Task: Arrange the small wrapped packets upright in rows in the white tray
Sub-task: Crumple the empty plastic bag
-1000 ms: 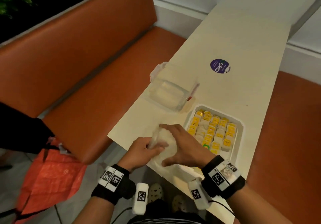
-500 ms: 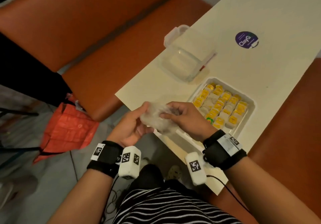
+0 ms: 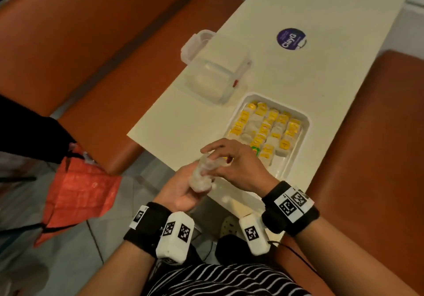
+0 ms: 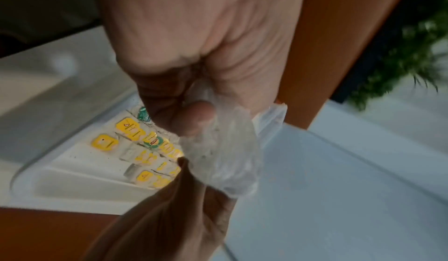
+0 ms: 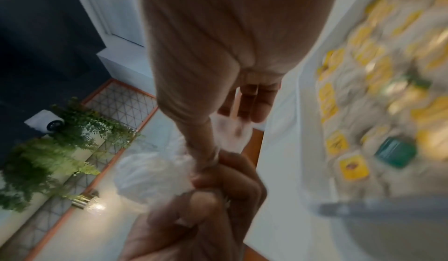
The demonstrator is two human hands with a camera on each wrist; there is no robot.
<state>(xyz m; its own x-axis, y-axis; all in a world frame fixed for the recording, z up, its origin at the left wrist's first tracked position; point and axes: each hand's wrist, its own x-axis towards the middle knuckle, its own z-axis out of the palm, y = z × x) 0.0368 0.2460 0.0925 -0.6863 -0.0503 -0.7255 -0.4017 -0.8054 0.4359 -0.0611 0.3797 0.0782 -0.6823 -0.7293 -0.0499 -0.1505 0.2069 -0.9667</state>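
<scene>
Crinkled clear plastic, a small bag [image 3: 202, 174], sits between both hands just off the near corner of the counter [image 3: 286, 70]. Left hand [image 3: 181, 192] is palm-up beneath it, and its grip is curled round the bag's lower bulge. Right hand [image 3: 238, 167] comes over from the tray side; thumb and forefinger pinch the bag's upper part, the other fingers loosely bent. From the left wrist view the bag [image 4: 225, 150] reads as thin film with dark specks on it, held in front of the tray. What is inside the bag, I cannot tell.

Nearer than the hands are black wristbands with printed square markers, white camera blocks under each wrist, and a black-and-white striped shirt [image 3: 218, 279].

Just beyond the right hand, the white tray [image 3: 296, 169] lies on the counter along its right edge. Small wrapped packets [image 3: 268, 130] stand in rows in its far part, most with yellow labels, one green-labelled packet [image 3: 255, 150] nearest the right hand. The tray's near part shows bare white floor.

Past the tray, just beside its far-left corner, stands a clear lidded container [image 3: 213, 75] with clip latches. Farther along the counter is a round purple sticker [image 3: 291, 39]. Orange benches [image 3: 91, 43] flank the counter, and an orange bag [image 3: 78, 194] lies on the floor at left.
</scene>
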